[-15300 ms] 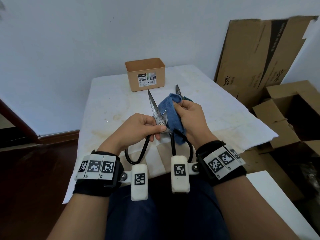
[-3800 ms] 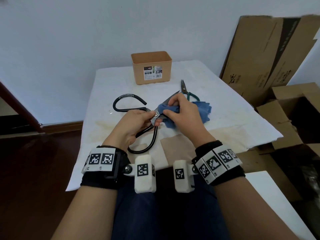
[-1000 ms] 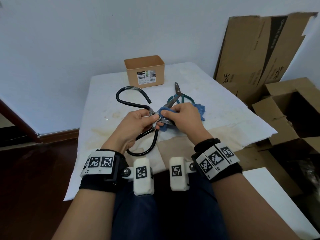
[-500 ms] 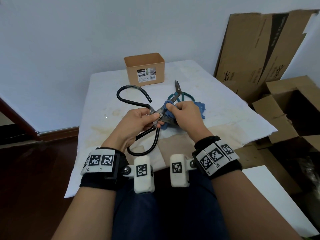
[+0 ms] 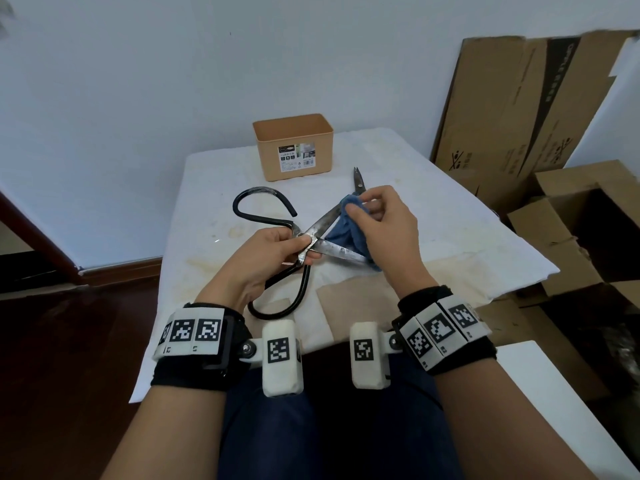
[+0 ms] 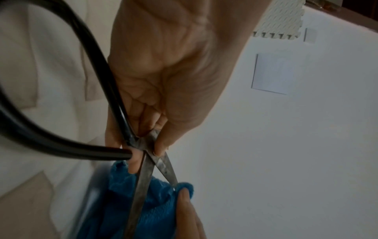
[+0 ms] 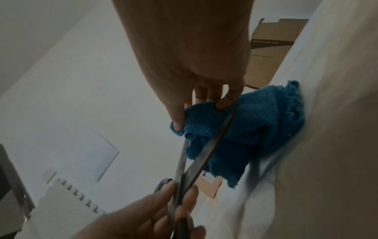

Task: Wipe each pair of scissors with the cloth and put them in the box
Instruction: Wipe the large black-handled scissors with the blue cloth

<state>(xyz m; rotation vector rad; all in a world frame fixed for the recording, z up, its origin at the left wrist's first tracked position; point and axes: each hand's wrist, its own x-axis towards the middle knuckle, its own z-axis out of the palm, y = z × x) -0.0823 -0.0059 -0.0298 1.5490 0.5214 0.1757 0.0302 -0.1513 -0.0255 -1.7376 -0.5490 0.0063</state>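
Note:
Large black-handled scissors [image 5: 322, 233] [image 6: 161, 163] [image 7: 196, 161] are held above the table with their blades spread apart. My left hand [image 5: 280, 251] [image 6: 147, 155] pinches them at the pivot. My right hand [image 5: 374, 220] [image 7: 202, 111] pinches the blue cloth [image 5: 343, 230] [image 6: 155, 202] [image 7: 255, 119] around the tip of the upper blade. A second pair of scissors [image 5: 358, 180] lies on the table behind my right hand, only its blades showing. The tan box [image 5: 294, 147] stands at the table's far edge.
The table [image 5: 450, 244] carries a stained white cover. Flat cardboard [image 5: 519, 112] leans on the wall at the right, and open cartons [image 5: 581, 230] stand beside the table. A white surface [image 5: 554, 410] lies at lower right.
My right hand has slid the cloth outward along the upper blade, from near the pivot to the tip. The blades now stand wider apart. The left hand has kept its hold.

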